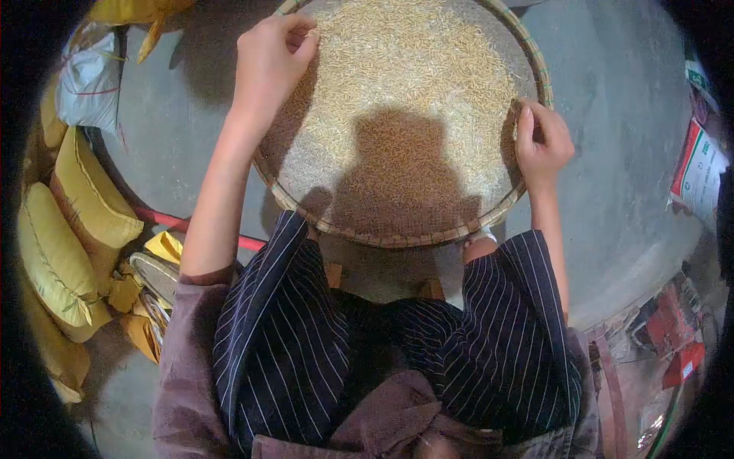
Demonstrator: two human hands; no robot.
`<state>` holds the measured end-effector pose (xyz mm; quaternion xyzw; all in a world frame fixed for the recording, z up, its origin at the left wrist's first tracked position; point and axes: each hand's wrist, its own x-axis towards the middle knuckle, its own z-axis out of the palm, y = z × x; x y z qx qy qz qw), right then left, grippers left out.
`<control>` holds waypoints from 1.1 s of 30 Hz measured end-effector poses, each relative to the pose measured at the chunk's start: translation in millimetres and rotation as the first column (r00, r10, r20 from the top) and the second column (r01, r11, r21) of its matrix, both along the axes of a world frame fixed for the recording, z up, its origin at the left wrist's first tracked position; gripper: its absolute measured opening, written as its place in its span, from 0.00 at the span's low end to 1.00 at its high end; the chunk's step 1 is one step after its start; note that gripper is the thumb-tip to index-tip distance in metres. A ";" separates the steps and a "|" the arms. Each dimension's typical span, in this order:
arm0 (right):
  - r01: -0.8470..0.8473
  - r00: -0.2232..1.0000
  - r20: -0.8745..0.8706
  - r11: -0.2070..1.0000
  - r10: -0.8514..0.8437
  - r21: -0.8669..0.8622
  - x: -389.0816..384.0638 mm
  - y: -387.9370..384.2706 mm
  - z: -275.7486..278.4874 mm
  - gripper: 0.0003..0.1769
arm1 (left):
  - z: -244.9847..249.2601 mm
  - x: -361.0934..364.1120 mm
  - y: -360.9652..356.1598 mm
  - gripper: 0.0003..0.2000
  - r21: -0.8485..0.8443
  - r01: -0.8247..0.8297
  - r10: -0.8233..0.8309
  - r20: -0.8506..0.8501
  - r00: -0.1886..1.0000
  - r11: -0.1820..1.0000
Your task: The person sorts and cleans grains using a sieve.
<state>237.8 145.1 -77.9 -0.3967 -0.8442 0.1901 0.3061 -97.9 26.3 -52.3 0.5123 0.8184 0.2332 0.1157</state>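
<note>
A round, shallow woven tray (pixel 397 239) with a bamboo rim rests over my knees. A thin layer of unhusked grain (pixel 413 61), pale yellow, lies spread across it, with a dark shadow on the near half. Over the tray's left side, my left hand (pixel 277 57) is closed in a pinch at the edge of the grain. My right hand (pixel 544 144) is also pinched, at the right side just inside the rim. Whatever either pair of fingertips holds is too small to make out.
Stuffed yellow sacks (pixel 57 252) and a tied white bag (pixel 90 80) stand on the left. A red bar (pixel 164 219) lies on the grey floor (pixel 627 92). On the right are a printed bag (pixel 699 164) and a red box (pixel 683 365).
</note>
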 end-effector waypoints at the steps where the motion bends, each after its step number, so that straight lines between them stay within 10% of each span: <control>1: 0.004 1.000 0.009 1.000 -0.004 -0.011 0.0 -0.4 0.7 0.04 | 1.9 0.9 0.3 0.10 -0.017 -0.009 0.009 0.008 1.000 1.000; 27: -0.001 1.000 -0.005 1.000 0.001 -0.010 1.2 0.5 1.7 0.04 | 20.9 0.0 6.0 0.07 -0.194 -0.023 0.043 0.101 0.994 0.981; 29: -0.005 1.000 0.009 1.000 0.005 0.000 0.9 0.1 2.7 0.04 | 22.6 -11.7 12.6 0.07 -0.117 -0.017 0.086 0.615 0.783 0.993; 33: 0.001 1.000 -0.003 1.000 -0.001 0.005 0.1 0.3 2.5 0.04 | 4.4 -91.8 90.0 0.08 0.005 0.075 -0.043 0.854 0.519 0.997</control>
